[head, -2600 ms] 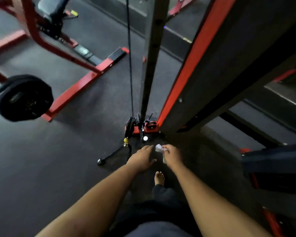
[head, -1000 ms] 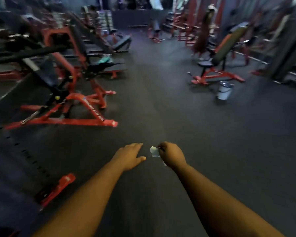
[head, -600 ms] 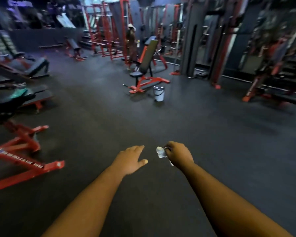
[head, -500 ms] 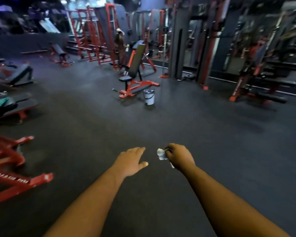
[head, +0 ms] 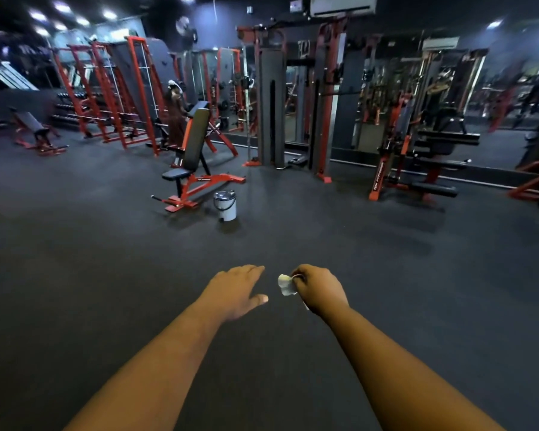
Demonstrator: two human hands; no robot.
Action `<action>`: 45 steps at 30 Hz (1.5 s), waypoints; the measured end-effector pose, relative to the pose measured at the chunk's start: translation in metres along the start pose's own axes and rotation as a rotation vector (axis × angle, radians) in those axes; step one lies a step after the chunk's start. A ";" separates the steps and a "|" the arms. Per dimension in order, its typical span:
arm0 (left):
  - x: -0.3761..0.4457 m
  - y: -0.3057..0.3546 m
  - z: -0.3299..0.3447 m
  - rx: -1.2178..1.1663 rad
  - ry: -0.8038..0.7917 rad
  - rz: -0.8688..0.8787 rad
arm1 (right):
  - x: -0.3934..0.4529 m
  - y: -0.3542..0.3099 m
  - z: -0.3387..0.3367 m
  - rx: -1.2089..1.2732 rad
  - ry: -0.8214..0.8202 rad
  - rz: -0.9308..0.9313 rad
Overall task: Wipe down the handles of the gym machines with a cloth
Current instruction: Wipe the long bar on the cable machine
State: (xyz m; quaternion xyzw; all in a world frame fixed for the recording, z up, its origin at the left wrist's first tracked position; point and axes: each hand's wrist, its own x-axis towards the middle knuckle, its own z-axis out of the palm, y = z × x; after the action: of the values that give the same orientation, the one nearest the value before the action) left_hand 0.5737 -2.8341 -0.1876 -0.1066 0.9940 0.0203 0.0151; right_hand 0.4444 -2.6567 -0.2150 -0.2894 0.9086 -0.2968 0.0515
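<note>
My right hand [head: 319,287] is curled round a small crumpled white cloth [head: 286,284], which sticks out to the left of the fist. My left hand [head: 235,289] hovers beside it with straight fingers, palm down, holding nothing. Both arms reach forward over bare dark floor. A red and black cable machine [head: 288,101] stands far ahead against a mirrored wall. No machine handle is near my hands.
A red adjustable bench [head: 193,160] and a small white bucket [head: 225,205] stand ahead left. Red racks [head: 112,91] line the back left, where a person [head: 176,116] stands. Another red machine [head: 417,150] sits at the right. Dark rubber floor [head: 386,275] spreads between.
The view has swung up and round from the cable machine's base to the gym hall. My hands keep the same pose, the right still gripping the cloth.
</note>
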 end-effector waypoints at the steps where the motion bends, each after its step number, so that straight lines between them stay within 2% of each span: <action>1: 0.015 -0.002 -0.003 -0.008 0.006 0.004 | 0.015 0.001 -0.002 -0.004 0.004 0.000; 7: 0.085 -0.028 0.001 -0.067 -0.057 0.018 | 0.089 0.005 0.001 -0.045 -0.005 0.023; 14: 0.180 -0.093 0.005 -0.142 -0.067 0.065 | 0.185 -0.007 0.027 -0.092 0.029 0.060; 20: 0.266 -0.151 0.001 -0.335 -0.108 0.042 | 0.262 -0.024 0.041 -0.095 0.053 0.133; 25: 0.335 -0.178 -0.008 -0.300 -0.114 0.084 | 0.324 -0.023 0.041 -0.106 0.069 0.168; 30: 0.413 -0.186 -0.009 -0.236 -0.129 0.124 | 0.397 -0.001 0.033 -0.076 0.097 0.172; 39: 0.576 -0.161 -0.023 -0.125 -0.122 0.136 | 0.547 0.084 0.002 -0.005 0.109 0.172; 45: 0.658 -0.153 -0.027 -0.142 -0.119 0.128 | 0.631 0.114 -0.015 0.008 0.088 0.168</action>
State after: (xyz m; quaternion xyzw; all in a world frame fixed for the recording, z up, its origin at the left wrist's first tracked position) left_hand -0.0371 -3.1236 -0.1891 -0.0421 0.9922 0.0977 0.0653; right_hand -0.1383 -2.9255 -0.2179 -0.1988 0.9298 -0.3074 0.0374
